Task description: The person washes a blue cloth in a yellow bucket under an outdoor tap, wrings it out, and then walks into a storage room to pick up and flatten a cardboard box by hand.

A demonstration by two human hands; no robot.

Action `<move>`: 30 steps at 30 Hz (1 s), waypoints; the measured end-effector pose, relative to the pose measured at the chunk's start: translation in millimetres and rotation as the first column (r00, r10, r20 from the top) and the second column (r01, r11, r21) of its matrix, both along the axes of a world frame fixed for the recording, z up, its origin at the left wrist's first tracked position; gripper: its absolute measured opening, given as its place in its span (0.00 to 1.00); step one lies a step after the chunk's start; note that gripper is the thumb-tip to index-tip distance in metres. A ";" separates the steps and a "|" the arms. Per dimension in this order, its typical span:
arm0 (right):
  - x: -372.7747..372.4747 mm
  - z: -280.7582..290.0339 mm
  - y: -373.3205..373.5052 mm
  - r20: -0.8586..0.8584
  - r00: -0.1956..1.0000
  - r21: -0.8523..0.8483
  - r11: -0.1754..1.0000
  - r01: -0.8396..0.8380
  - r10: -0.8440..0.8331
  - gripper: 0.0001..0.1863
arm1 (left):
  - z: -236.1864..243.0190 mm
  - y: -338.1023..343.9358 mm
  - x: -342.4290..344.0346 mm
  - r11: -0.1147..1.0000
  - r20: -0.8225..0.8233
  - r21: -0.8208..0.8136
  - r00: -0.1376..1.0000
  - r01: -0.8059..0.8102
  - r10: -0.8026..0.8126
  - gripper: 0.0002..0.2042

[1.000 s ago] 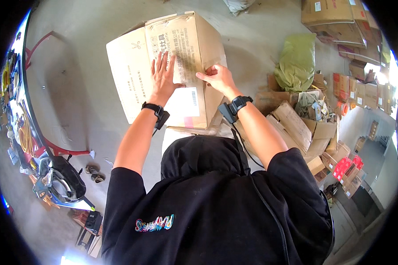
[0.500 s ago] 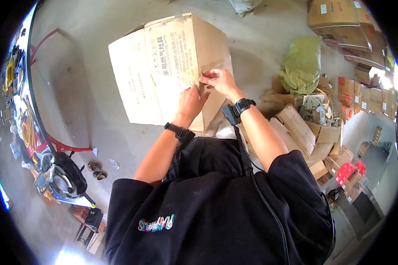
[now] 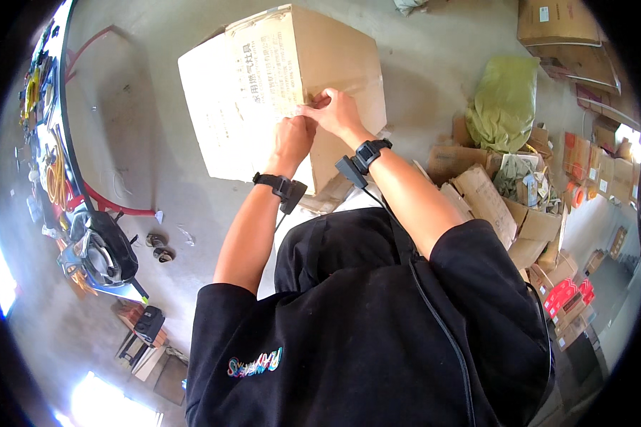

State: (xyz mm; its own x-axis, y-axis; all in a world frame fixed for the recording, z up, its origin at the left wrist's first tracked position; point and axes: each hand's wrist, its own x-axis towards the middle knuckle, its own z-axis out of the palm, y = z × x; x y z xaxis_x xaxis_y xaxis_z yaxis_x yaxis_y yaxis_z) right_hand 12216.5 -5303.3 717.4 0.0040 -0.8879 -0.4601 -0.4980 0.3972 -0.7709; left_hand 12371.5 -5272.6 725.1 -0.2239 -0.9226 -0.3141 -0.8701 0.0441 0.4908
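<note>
A large brown cardboard carton (image 3: pixel 224 117) with dark print on its top stands on the floor in front of me. Both hands meet at its right-hand top edge. My left hand (image 3: pixel 292 142) is closed at this edge, fingers curled and their tips hidden behind the hand. My right hand (image 3: pixel 337 116) is bent over the same spot in a pinch, thumb and forefinger together beside the left fingers. Whatever is between the fingertips is too small to make out. A black strap with a small device circles each wrist.
To the right lie a green sack (image 3: pixel 504 103), flattened cardboard (image 3: pixel 484 203) and an open box of scraps (image 3: pixel 523 181). Stacked cartons (image 3: pixel 559 25) stand farther right. On the left are a cluttered table (image 3: pixel 58 142) with a red frame, a black bag (image 3: pixel 107 245) and shoes (image 3: pixel 161 248).
The left fingers have closed and drawn up against the right fingertips; before, the left thumb stuck out. The right hand keeps its pinch at the edge. The whole view has shifted slightly.
</note>
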 end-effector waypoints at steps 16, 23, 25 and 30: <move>-8.7 -1.5 4.3 0.158 0.987 0.024 0.999 0.035 -0.039 0.24 | 2.8 5.6 5.0 1.000 -0.016 -0.018 1.000 0.012 -0.012 0.10; 23.8 17.5 -0.8 -0.158 0.986 0.008 0.999 0.053 -0.051 0.29 | -7.6 13.9 5.6 0.997 -0.081 -0.077 0.997 -0.013 0.007 0.10; 29.5 14.3 -2.7 -0.183 0.981 0.032 0.996 0.077 -0.070 0.28 | -7.3 12.8 4.9 0.998 -0.067 -0.061 0.998 -0.023 0.019 0.09; 27.0 13.7 -5.7 -0.047 0.985 0.162 0.972 0.172 -0.166 0.23 | -14.3 14.6 9.9 0.998 -0.074 -0.057 0.997 -0.037 0.033 0.07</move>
